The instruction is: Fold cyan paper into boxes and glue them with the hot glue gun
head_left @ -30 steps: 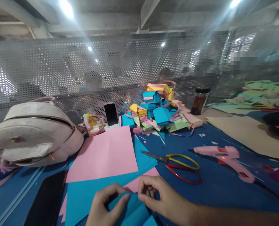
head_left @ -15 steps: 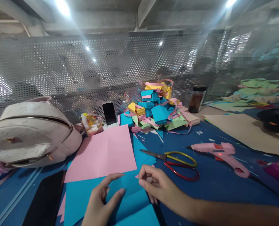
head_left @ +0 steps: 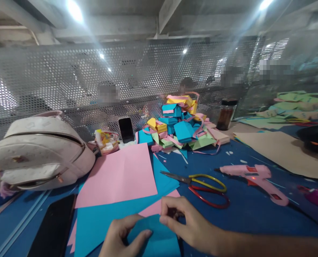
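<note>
Low in the middle of the head view, a folded piece of blue paper sits between my hands. My left hand grips its left side, the thumb lying on top and the fingers behind. The thumb and forefinger of my right hand pinch the paper's upper right corner; the other fingers are curled and partly hidden. Beneath and behind lie blue sheets and a large pink sheet. Scissors with one yellow and one red handle rest just beyond my right hand.
A pink glue gun lies to the right, its cord trailing. Folded paper boxes are heaped at the back beside a dark jar. On the left are a white backpack and a black phone; another phone stands upright behind.
The blue paper's far edge has come down toward me, uncovering pink paper behind it. Both hands have moved slightly lower, and the right now pinches the paper's corner.
</note>
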Action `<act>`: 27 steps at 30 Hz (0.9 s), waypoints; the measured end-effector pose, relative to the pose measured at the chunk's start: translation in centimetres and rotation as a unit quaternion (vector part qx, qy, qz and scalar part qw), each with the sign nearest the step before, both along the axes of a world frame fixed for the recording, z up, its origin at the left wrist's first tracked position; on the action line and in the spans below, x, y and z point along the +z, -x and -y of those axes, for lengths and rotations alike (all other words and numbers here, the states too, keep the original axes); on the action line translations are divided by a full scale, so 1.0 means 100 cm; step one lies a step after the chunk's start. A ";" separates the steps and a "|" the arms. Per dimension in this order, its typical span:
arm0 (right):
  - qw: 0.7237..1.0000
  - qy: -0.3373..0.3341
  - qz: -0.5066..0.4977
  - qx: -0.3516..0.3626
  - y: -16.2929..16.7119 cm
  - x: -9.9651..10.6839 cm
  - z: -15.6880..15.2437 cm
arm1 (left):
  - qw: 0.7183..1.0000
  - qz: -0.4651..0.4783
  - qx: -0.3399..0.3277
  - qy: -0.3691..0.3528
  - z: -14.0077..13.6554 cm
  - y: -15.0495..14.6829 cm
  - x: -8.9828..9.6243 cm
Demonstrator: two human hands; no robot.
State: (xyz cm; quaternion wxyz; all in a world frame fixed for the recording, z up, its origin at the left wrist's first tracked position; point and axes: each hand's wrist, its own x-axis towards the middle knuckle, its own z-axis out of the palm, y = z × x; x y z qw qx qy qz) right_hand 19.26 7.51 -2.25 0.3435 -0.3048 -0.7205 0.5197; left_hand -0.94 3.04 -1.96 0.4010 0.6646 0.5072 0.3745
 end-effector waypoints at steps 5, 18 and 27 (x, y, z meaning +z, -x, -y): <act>1.000 0.015 -0.011 0.011 0.000 0.000 0.000 | 0.999 -0.007 0.052 -0.006 0.001 -0.001 -0.002; 1.000 -0.014 0.005 0.015 -0.003 0.006 0.001 | 0.998 -0.055 -0.036 0.000 0.000 -0.003 0.001; 0.999 0.031 -0.019 0.009 -0.001 -0.001 -0.001 | 0.999 0.006 0.030 0.012 0.000 -0.005 0.004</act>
